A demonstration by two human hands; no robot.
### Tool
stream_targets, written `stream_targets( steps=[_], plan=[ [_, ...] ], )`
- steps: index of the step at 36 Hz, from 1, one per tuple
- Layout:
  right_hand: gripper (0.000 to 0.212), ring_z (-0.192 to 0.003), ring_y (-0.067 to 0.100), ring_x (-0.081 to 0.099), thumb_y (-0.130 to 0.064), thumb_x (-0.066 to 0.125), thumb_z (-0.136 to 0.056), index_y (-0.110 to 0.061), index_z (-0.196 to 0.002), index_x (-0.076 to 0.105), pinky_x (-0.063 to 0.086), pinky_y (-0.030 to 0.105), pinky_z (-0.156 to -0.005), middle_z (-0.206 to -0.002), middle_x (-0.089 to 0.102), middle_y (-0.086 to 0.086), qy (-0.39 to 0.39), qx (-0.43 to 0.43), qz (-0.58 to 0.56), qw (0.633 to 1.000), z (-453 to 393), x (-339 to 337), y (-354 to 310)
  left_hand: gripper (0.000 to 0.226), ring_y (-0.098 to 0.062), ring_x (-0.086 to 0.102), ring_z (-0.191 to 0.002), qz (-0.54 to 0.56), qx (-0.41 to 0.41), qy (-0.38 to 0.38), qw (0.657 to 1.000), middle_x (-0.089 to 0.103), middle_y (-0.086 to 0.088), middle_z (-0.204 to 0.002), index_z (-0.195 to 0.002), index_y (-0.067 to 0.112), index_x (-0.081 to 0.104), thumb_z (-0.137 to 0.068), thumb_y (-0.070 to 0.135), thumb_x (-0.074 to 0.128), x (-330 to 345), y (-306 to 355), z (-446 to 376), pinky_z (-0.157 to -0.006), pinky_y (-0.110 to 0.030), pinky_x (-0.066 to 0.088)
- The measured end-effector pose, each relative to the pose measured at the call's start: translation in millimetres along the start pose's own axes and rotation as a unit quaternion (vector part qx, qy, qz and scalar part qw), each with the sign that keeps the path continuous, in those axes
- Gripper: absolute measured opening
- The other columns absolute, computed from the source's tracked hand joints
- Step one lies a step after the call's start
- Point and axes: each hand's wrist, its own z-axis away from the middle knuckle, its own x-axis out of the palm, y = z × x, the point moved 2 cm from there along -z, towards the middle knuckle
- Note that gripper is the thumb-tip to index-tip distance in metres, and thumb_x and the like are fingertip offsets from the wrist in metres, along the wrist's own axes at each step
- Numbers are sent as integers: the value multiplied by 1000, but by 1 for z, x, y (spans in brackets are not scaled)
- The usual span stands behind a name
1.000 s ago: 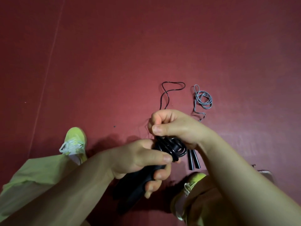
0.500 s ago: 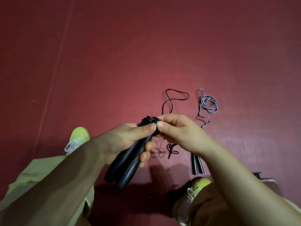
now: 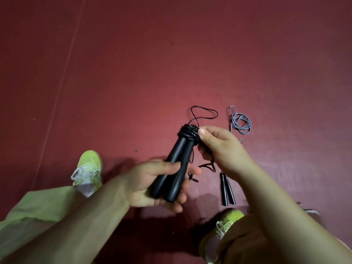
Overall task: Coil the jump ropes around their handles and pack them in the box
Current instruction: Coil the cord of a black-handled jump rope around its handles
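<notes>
My left hand (image 3: 152,182) grips the lower ends of two thick black jump-rope handles (image 3: 172,166) held side by side, tips pointing up and away. Several turns of black rope (image 3: 188,134) are wound round their upper ends. My right hand (image 3: 219,147) pinches the black cord right beside that coil; loose cord hangs below it and a slack loop (image 3: 204,113) lies on the floor beyond. A second rope with a grey cord (image 3: 241,121) and two slim black handles (image 3: 226,189) lies on the floor to the right. No box is in view.
The floor (image 3: 152,63) is dark red matting with a faint seam line running down the left. My yellow-green shoes (image 3: 88,168) (image 3: 227,220) and trouser legs fill the lower corners. A pale object's edge (image 3: 310,211) shows at the lower right.
My left hand slid down from the coil to the handles' lower ends, and the handles tipped upright. My right hand moved up to the coil, holding the cord.
</notes>
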Motion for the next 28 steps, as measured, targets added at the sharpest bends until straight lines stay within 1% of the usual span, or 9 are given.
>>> stream_targets(
  steps=[2,4,6,11,17,20,22,26,28],
  plan=[
    [31,-50,12,38,-26,42,-102,-13,-82,62,28,24,-46,-65,48,9,20,43,-15,999,0,5,8,48,-17,63,-54,18,11,59,998,63,-6,-67,-96,10,73,-56,31,88,2,4,-3,-50,-30,55],
    [37,-51,17,40,-32,39,-103,-10,-80,58,31,24,-44,-67,50,13,36,83,-11,996,-1,12,18,32,-15,60,-50,-7,12,132,991,61,-5,-64,-95,8,66,-71,29,69,2,8,-4,-46,-25,52],
    [43,-50,19,40,-37,35,-104,-9,-77,55,32,24,-43,-63,49,12,41,104,5,994,-1,18,24,27,-16,59,-49,-59,13,185,981,60,-5,-63,-94,9,62,-73,24,56,3,9,-4,-43,-22,49],
    [49,-45,11,48,-41,28,-104,-9,-79,57,35,20,-41,-68,57,2,61,129,30,989,2,24,23,14,-21,62,-54,-173,21,261,949,64,-7,-65,-96,9,63,-84,15,58,-5,7,-7,-48,-25,49],
    [56,-56,18,53,-61,36,-94,-13,-82,62,38,25,-49,-74,63,3,30,178,73,981,1,27,25,6,-22,64,-55,-260,12,309,915,67,-4,-62,-97,11,55,-91,11,56,-11,8,-13,-50,-27,50],
    [65,-50,18,51,-68,42,-87,-8,-86,65,39,26,-50,-72,65,7,17,203,92,975,1,26,29,5,-23,62,-56,-338,7,333,880,65,-4,-65,-89,12,53,-90,10,57,-16,4,-16,-52,-28,49],
    [70,-48,17,49,-70,46,-84,-3,-89,67,38,24,-47,-69,63,7,11,217,107,970,2,26,30,8,-25,62,-58,-399,7,352,847,65,-5,-66,-85,13,51,-89,11,59,-19,1,-19,-56,-36,51],
    [56,-43,16,44,-57,49,-89,-4,-84,66,34,24,-44,-59,56,4,12,205,109,973,1,27,28,13,-29,68,-72,-539,-4,384,750,68,-8,-78,-86,16,52,-84,26,59,-24,-1,-20,-69,-47,54],
    [45,-39,16,41,-49,48,-90,-8,-77,63,31,23,-43,-55,52,3,21,189,106,976,-1,27,27,24,-29,67,-76,-541,-5,376,752,68,-9,-83,-90,19,51,-76,36,62,-23,1,-19,-73,-47,55]
  ],
)
